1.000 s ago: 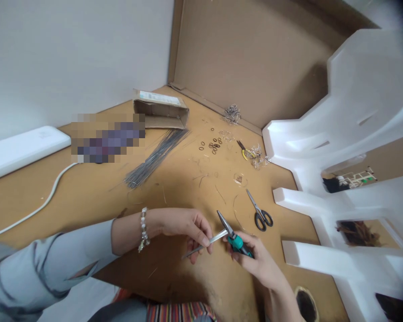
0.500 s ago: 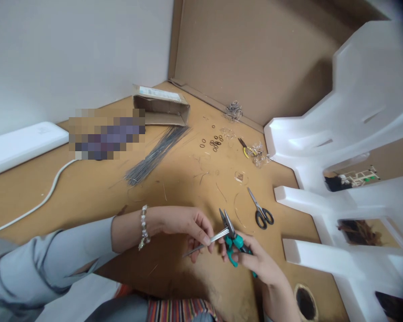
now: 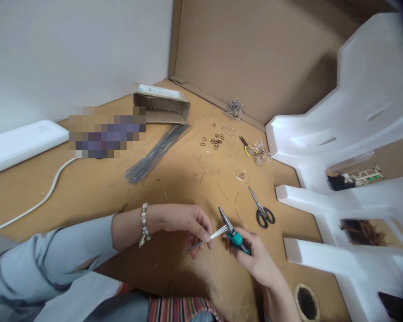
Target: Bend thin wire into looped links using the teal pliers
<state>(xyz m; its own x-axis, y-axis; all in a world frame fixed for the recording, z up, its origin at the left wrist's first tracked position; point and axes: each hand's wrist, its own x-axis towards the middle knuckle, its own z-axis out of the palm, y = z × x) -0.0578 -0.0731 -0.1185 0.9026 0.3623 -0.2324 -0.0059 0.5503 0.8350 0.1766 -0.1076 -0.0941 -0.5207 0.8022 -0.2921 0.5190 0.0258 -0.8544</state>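
Note:
My left hand (image 3: 198, 226) is closed in a pinch around a thin bundle of silvery wires (image 3: 218, 232), which fans out slightly toward the right. In my right hand (image 3: 253, 257) are long-nose pliers (image 3: 234, 235) with teal and black handles, their pointed jaws tilted up and to the left. The wire ends meet the pliers near the base of the jaws. From this angle the jaws look closed. Part of the handles is hidden by my fingers.
Black-handled scissors (image 3: 263, 214) lie right of the pliers. Beyond are yellow-handled pliers (image 3: 247, 146), dark rings (image 3: 216, 142) and a wire tangle (image 3: 234, 109). A long wire bundle (image 3: 151, 156) lies before an open cardboard box (image 3: 161, 109). White moulded panels (image 3: 298, 138) border the right.
The pliers' jaws and handles have come together at the wire ends. My left hand stays nearly in place with the wires.

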